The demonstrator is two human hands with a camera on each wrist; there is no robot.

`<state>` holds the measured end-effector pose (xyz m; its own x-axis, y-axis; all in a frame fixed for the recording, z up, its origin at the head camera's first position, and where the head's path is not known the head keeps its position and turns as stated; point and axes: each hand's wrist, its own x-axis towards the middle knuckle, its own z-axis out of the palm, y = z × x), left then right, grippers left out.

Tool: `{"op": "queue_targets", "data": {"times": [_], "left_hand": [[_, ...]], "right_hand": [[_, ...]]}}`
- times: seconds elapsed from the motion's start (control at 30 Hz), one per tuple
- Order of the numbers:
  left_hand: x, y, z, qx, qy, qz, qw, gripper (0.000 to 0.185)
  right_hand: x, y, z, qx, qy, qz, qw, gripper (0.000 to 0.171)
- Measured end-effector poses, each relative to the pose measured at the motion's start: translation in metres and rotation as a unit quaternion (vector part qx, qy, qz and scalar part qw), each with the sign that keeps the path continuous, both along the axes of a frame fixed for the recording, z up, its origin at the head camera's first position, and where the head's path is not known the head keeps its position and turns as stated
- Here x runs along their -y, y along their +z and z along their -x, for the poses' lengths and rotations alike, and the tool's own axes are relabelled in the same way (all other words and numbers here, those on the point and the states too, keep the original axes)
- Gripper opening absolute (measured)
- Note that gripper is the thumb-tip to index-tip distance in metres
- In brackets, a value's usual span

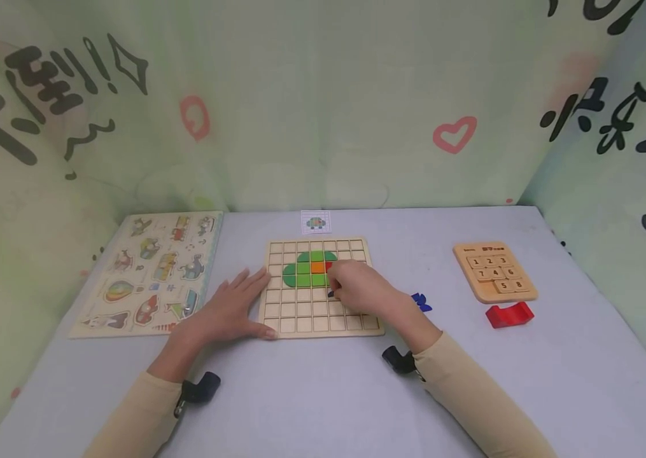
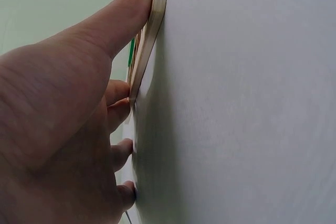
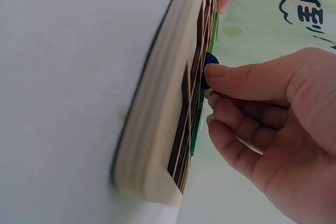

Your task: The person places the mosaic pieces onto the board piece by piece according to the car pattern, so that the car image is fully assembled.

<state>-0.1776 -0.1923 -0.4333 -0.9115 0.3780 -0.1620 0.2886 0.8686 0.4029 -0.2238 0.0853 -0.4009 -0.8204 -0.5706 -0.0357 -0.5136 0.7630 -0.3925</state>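
Note:
A wooden grid board (image 1: 295,310) lies on the table, with green, orange and red tiles (image 1: 303,273) set in its upper squares. Along the board's left edge rests my left hand (image 1: 233,307), fingers spread and thumb at the near left corner; the left wrist view shows the thumb against the board's side (image 2: 152,40). Over the board's right half, my right hand (image 1: 364,286) pinches a small dark blue piece (image 3: 209,71) between thumb and fingers, close to the grid surface. Part of the red tile and several squares are hidden behind this hand.
Blue pieces (image 1: 421,301) lie right of the board, by the right wrist. Further right are a wooden number puzzle (image 1: 497,272) and a red curved block (image 1: 510,315). A picture puzzle board (image 1: 145,273) lies left; a small pattern card (image 1: 315,222) sits behind the grid.

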Motion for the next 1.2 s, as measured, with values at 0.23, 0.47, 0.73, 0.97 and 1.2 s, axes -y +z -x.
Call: {"op": "queue_targets", "data": {"times": [0.23, 0.47, 0.73, 0.97, 1.2], "left_hand": [[-0.001, 0.001, -0.001, 0.0, 0.0, 0.0, 1.0, 0.12], [-0.001, 0.001, -0.001, 0.004, 0.0, -0.002, 1.0, 0.12], [-0.001, 0.001, 0.0, 0.004, -0.002, 0.002, 1.0, 0.121], [-0.001, 0.0, -0.001, -0.001, -0.005, -0.001, 1.0, 0.12], [-0.001, 0.002, -0.001, 0.002, -0.003, 0.0, 1.0, 0.121]], "right_hand": [[-0.004, 0.004, -0.006, 0.027, 0.025, 0.002, 0.999, 0.02], [-0.006, 0.0, -0.005, 0.011, 0.02, -0.001, 1.0, 0.016], [-0.005, 0.0, -0.005, 0.001, 0.013, -0.007, 1.0, 0.016], [-0.024, 0.011, -0.002, 0.052, 0.006, 0.016, 0.998, 0.017], [-0.071, 0.023, 0.0, 0.065, -0.049, -0.008, 0.997, 0.018]]}}
